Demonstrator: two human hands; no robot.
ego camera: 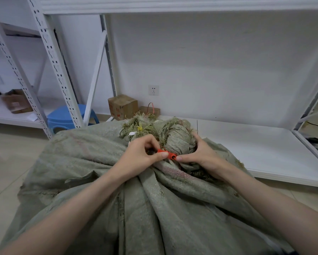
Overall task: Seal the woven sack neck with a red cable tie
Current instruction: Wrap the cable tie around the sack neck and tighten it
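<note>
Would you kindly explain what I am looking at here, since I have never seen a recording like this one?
There is no machine here. This single picture comes from a camera worn on a person's head, looking down at their own bare arms. In front lies a grey-green woven sack, its frayed top gathered into the sack neck. The left hand pinches a red cable tie at that neck. The right hand curls round the neck, thumb at the tie's head. Behind stand white shelving, a blue stool and cardboard boxes.
</note>
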